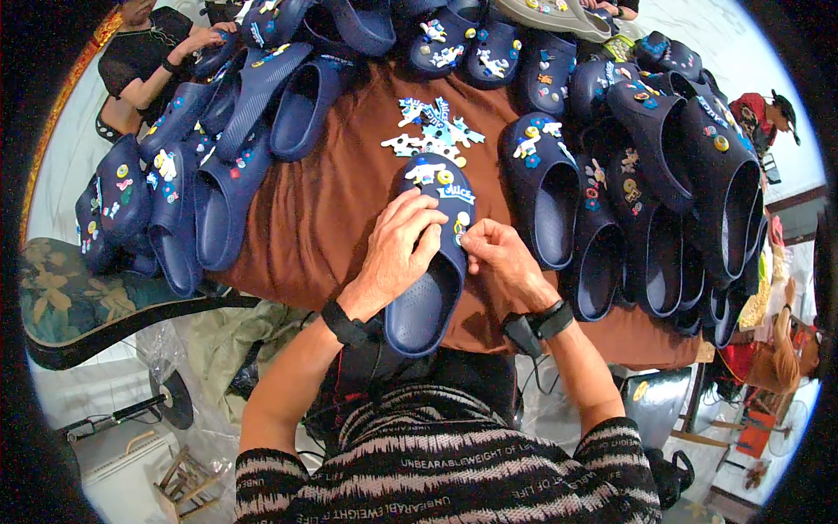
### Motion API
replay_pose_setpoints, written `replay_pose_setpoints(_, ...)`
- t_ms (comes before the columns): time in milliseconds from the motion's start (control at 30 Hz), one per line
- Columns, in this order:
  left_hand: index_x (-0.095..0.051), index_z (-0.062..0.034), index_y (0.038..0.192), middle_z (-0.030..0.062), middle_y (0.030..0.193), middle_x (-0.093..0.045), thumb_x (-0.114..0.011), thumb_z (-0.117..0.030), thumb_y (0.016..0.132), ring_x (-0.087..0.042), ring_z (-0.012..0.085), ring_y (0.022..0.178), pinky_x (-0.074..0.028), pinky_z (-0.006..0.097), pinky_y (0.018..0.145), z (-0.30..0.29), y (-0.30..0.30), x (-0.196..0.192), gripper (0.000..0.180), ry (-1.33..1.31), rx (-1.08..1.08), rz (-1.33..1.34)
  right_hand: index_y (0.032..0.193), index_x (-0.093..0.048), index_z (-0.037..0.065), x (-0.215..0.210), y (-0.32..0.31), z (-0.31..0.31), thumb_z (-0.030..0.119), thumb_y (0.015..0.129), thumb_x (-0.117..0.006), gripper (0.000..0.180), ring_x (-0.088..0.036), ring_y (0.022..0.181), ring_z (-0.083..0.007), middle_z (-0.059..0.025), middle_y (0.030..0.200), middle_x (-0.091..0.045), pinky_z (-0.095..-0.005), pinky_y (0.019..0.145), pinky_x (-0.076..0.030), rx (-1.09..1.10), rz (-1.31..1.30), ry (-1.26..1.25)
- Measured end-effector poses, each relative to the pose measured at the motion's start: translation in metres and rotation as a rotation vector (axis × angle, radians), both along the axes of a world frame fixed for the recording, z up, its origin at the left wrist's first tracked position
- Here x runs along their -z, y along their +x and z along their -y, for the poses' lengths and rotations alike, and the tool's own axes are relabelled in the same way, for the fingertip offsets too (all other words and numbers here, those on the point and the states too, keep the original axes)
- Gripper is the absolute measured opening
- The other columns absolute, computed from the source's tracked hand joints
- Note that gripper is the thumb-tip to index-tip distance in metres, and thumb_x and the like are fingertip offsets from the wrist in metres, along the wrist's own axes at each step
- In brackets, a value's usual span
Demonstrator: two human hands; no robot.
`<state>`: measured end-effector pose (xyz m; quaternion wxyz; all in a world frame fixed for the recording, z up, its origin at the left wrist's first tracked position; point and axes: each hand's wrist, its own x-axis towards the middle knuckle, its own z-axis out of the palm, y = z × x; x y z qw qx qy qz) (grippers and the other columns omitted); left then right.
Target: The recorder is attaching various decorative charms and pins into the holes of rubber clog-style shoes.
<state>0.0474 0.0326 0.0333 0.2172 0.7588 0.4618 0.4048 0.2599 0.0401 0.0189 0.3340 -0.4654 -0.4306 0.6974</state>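
clog under hands (428, 262): upper largely covered by left hand (393, 253) | charm at right hand (497, 253) fingertips: too small to tell | clogs beyond it: cut off by top edge

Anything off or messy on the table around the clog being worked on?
Nothing damaged or spilled. Left hand steadies the navy clog, right hand at its side. Loose charms lie heaped on the brown cloth; surrounding clogs overlap untidily.
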Motion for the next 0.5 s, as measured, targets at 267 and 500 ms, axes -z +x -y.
replay_pose_setpoints(267, -0.069, -0.0010, 0.100, 0.0167, 0.119, -0.064, -0.056, -0.011, 0.094, -0.051, 0.0373, 0.127, -0.037, 0.046, 0.111, -0.002, 0.000, 0.002, 0.017, 0.009, 0.001, -0.003, 0.078, -0.057, 0.006, -0.009, 0.001, -0.025, 0.023, 0.095, -0.069, 0.027, -0.060, 0.057, -0.0089, 0.0005, 0.066, -0.059, -0.0250, 0.051, -0.048, -0.297, 0.224, 0.069)
replay_pose_setpoints(500, -0.069, -0.0021, 0.102, 0.0165, 0.120, -0.064, -0.058, -0.011, 0.092, -0.051, 0.0367, 0.128, -0.038, 0.046, 0.110, 0.003, 0.001, -0.003, 0.017, -0.010, -0.007, -0.009, 0.088, -0.059, 0.002, -0.020, 0.001, -0.011, 0.019, 0.089, -0.073, 0.023, -0.066, 0.067, -0.0171, -0.0063, 0.072, -0.063, -0.0324, 0.061, -0.053, -0.208, 0.503, 0.393)
